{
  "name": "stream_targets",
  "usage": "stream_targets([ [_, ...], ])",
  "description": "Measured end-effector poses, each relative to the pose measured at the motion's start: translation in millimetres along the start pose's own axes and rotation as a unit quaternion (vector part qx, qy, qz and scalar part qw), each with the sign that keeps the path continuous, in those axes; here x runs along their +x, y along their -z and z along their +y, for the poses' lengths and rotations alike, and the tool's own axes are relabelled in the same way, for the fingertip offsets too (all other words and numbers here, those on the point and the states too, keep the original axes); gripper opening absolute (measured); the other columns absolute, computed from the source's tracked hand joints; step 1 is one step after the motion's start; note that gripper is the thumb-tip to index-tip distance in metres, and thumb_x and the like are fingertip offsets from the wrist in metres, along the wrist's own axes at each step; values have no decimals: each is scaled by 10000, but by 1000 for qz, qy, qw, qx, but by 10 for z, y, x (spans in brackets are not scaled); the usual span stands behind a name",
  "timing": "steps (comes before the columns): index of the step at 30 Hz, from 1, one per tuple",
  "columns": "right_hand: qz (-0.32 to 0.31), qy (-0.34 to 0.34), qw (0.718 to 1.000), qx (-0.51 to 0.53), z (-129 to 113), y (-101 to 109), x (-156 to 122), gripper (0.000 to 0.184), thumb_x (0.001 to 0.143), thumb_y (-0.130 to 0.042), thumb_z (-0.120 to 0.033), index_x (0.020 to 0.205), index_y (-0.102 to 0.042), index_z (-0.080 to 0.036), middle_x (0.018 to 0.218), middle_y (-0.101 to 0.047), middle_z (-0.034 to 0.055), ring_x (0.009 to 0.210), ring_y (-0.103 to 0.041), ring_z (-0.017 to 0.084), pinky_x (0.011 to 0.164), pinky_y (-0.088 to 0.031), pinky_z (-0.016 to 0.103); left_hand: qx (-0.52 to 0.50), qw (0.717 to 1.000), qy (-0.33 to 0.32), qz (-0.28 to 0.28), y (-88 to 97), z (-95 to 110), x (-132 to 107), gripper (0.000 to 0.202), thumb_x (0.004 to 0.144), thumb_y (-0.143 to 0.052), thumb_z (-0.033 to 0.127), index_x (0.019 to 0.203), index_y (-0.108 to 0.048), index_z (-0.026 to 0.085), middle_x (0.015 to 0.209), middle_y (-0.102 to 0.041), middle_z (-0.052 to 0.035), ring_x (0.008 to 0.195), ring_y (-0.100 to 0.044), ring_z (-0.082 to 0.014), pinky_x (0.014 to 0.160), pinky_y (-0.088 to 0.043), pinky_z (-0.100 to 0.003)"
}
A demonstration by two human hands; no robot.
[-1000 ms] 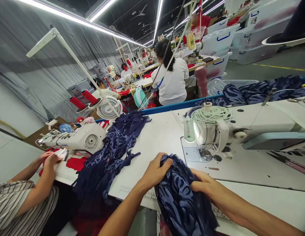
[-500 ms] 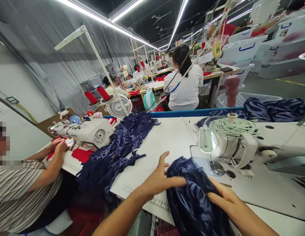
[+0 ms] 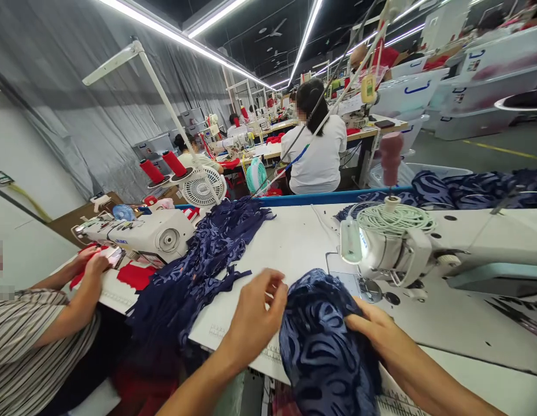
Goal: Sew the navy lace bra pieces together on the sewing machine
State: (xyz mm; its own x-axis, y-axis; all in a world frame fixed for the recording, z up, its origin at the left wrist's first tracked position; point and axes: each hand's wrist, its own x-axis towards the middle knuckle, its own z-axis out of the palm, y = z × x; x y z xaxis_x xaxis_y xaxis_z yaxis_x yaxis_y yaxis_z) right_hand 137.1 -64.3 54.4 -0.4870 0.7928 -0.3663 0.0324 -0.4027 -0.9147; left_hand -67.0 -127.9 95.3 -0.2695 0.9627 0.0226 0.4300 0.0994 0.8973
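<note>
A bundle of dark navy patterned fabric (image 3: 329,341) hangs over the front edge of the white sewing table (image 3: 289,231). My right hand (image 3: 381,329) grips its right side, thumb on top and the other fingers partly hidden behind the cloth. Just left of the bundle is my left hand (image 3: 259,306), raised and slightly blurred. Its fingers are loosely curled and apart, and I see nothing in them. Beyond the bundle stands a white sewing machine (image 3: 389,254), with a coil of pale green cord (image 3: 396,219) around its top.
Navy fabric strips (image 3: 199,266) are heaped on the table's left side. A co-worker in a striped shirt (image 3: 29,341) handles red cloth at another sewing machine (image 3: 142,234). More navy fabric (image 3: 450,188) lies behind my machine. A white fan (image 3: 203,186) stands at the back.
My left hand has come off the fabric toward the left, and its spread fingers have curled. The bundle is turned, showing more of its patterned face; my right hand still grips it.
</note>
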Motion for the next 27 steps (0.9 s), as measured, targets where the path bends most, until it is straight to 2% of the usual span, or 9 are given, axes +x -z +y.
stream_targets([
  [4,3,129,991,-41,27,-232,24,666,734,-650,-401,1358,-573,-181,1320,-641,101,1251,-545,323,1067,-433,426,-46,989,2,-139,-203,176,-121,520,778,-749,526,1186,-652,217,1157,-687,-96,1082,-618,-308,941,-484,-385],
  [6,-28,145,989,-29,84,-314,10,817,712,-700,-435,1462,-479,-198,1442,-549,112,1373,-440,324,1142,-354,455,-163,977,59,-121,-283,109,-78,636,701,-826,476,1230,-614,193,1206,-681,-106,1132,-618,-315,972,-492,-388],
  [9,-130,99,987,4,122,-325,-32,842,753,-672,-399,1529,-379,-252,1449,-542,118,1378,-450,295,1117,-377,474,-311,928,197,-62,-330,-73,38,571,677,-826,377,1169,-626,168,1088,-730,-107,972,-702,-278,865,-556,-372],
  [11,-169,86,982,3,113,-242,-46,790,787,-647,-396,1523,-387,-274,1406,-577,133,1309,-526,290,1057,-437,476,-308,910,269,-69,-311,-188,111,433,681,-786,352,1036,-668,134,903,-750,-119,773,-724,-266,743,-583,-388],
  [13,-149,119,981,-24,125,-84,-27,702,833,-617,-430,1493,-428,-277,1377,-593,145,1222,-591,288,961,-508,452,-271,911,294,-95,-236,-267,200,333,690,-751,351,903,-689,103,749,-729,-134,656,-712,-279,678,-591,-429],
  [17,-24,169,977,-124,320,351,123,495,877,-552,-473,1316,-586,-247,1254,-654,136,1052,-651,275,766,-564,378,-219,948,223,-54,108,-278,595,309,685,-756,349,877,-694,115,732,-726,-128,714,-724,-305,756,-600,-483],
  [21,47,141,964,-223,540,618,261,418,804,-558,-495,1103,-678,-228,1033,-719,113,904,-677,273,674,-568,352,-125,988,78,41,434,-165,1300,346,833,-654,391,1115,-670,191,1064,-732,-106,1153,-636,-268,1058,-470,-432],
  [24,55,205,933,-292,571,636,285,332,841,-500,-458,995,-706,-248,880,-721,80,799,-673,247,728,-553,359,-8,1000,-12,25,371,-172,1745,418,806,-700,318,1215,-661,237,1300,-644,-98,1394,-414,-305,1205,-241,-509],
  [27,39,248,909,-334,568,645,295,294,877,-482,-425,933,-721,-263,818,-710,65,758,-664,237,750,-535,349,119,990,-57,-50,97,-340,1938,615,610,-870,292,1198,-694,322,1485,-497,-68,1492,-183,-406,1196,25,-631],
])
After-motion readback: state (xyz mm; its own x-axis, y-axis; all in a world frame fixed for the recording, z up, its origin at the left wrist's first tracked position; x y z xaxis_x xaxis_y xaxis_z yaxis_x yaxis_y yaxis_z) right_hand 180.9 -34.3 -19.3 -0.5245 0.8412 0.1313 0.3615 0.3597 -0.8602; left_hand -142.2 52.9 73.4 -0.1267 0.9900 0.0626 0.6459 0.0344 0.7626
